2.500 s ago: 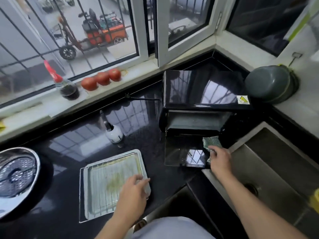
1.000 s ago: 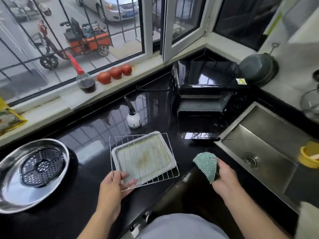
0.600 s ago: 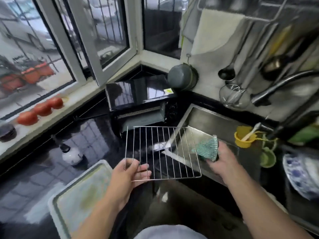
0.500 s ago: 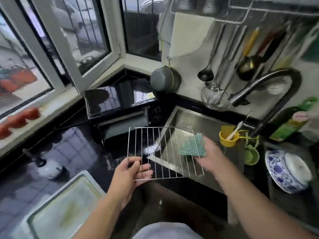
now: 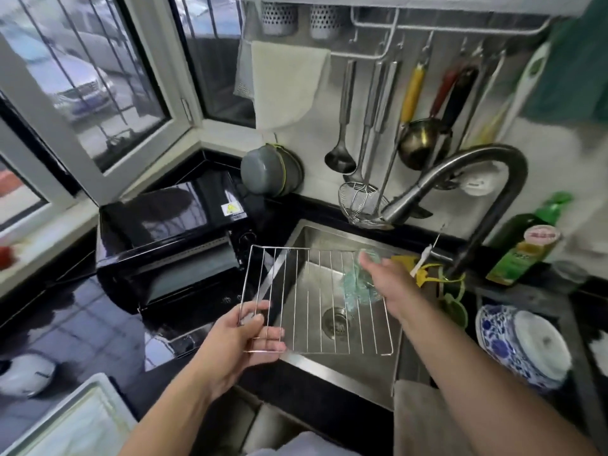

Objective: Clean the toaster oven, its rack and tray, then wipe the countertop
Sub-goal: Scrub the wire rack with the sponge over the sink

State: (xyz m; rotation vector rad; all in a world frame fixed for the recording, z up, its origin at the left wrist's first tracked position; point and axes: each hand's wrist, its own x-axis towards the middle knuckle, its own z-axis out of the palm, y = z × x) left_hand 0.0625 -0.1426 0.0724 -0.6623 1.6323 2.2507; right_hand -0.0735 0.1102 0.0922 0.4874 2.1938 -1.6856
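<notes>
My left hand grips the near left corner of the wire rack and holds it level over the steel sink. At the rack's far right side, my right hand holds a blurred green cloth that hangs under its fingers. The black toaster oven stands on the black countertop left of the sink, with its door down. The stained metal tray lies at the bottom left corner.
A curved faucet arches over the sink from the right. Right of the sink are a yellow cup, a green bottle and a blue-and-white bowl. Ladles hang on the wall. A white bottle lies left.
My left hand lifted the rack off the tray and carried it right, over the sink. My right hand took the cloth from the oven door to the rack. The view turned right.
</notes>
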